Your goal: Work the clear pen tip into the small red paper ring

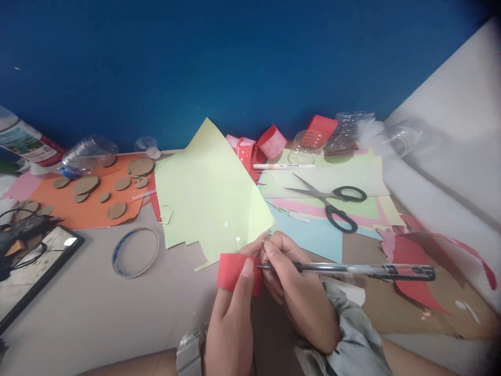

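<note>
A small piece of red paper [230, 271], bent round like a band, is pinched in my left hand [235, 313], with the thumb on its near face. My right hand [297, 282] holds a clear-barrelled pen [344, 269] with its tip pointing left, at the right edge of the red paper; whether it touches cannot be made out. Some of the fingers of both hands overlap and are partly hidden. Just beyond them lies a large light-green paper [207, 193] with cut edges. Black-handled scissors [329, 198] rest partly spread on coloured sheets to the right.
Several cardboard discs [86, 184] lie on an orange sheet [58, 209]. A tape roll [135, 252] and a dark-framed tablet-like device [35, 271] are at left. Red paper rings [272, 142], a marker [284, 166] and plastic cups [307, 146] stand near the blue wall [235, 62].
</note>
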`<state>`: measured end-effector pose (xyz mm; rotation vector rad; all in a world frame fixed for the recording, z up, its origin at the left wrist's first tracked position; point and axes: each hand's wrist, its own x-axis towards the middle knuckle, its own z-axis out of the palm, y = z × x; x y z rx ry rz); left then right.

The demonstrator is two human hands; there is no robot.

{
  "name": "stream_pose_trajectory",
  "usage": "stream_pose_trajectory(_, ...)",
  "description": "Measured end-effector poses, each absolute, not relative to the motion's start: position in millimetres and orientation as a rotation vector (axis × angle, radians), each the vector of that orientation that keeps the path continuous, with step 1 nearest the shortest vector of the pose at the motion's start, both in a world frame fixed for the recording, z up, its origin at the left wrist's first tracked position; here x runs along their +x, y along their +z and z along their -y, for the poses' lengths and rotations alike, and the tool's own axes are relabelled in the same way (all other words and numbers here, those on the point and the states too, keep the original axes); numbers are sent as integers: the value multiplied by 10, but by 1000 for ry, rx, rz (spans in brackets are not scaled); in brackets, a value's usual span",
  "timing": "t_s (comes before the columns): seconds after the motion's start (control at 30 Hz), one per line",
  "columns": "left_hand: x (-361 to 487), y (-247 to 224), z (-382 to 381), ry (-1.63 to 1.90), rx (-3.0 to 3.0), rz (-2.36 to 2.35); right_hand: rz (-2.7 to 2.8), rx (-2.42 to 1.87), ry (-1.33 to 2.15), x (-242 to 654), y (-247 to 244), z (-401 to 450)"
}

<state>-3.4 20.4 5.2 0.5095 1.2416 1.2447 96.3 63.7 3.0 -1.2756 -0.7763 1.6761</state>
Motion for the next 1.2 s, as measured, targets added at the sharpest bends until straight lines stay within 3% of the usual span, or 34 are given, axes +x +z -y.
stream_pose_trajectory(1.2, -10, 131, -217, 1247, 451, -1249, 810, -1309, 1649, 975, 36, -637)
